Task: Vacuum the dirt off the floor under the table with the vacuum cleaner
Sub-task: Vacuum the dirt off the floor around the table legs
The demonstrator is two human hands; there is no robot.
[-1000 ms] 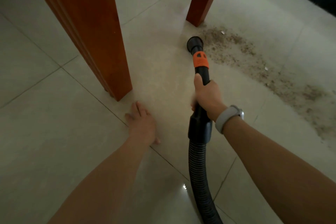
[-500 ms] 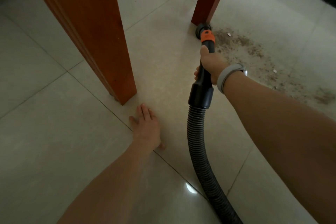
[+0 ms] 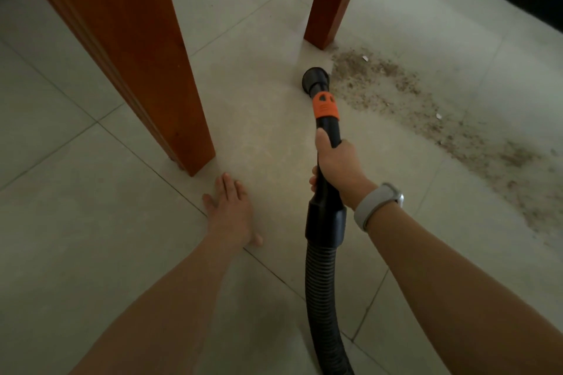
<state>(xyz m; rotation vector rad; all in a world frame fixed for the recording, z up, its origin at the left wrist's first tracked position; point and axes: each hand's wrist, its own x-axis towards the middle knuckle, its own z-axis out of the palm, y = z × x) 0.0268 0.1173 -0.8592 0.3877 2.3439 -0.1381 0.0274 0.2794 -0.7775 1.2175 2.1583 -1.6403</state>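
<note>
Both hands busy: my right hand (image 3: pixel 338 170) grips the vacuum hose (image 3: pixel 324 131) mid-frame beside dirt (image 3: pixel 426 106); my left hand (image 3: pixel 231 210) lies flat, fingers straight.

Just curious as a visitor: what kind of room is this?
Probably a tiled room in a home, perhaps a dining area: pale floor tiles, wooden table legs, and a vacuum hose beside scattered dirt.

Floor (image 3: pixel 91 253): pale ceramic-looking tile, smooth, faintly glossy, thin grout lines.
Dirt (image 3: pixel 426 106): matt, gritty brown scatter, at 2 o'clock from the nozzle.
Table legs (image 3: pixel 128 39): reddish-brown wood, smooth satin varnish.
Vacuum nozzle (image 3: pixel 315 81): black plastic, slightly shiny.
Collar (image 3: pixel 325 105): orange matt plastic.
Hose (image 3: pixel 323 298): black ribbed plastic, at 6 o'clock.
Wristband (image 3: pixel 376 207): pale grey, smooth, rubbery-looking.
</note>
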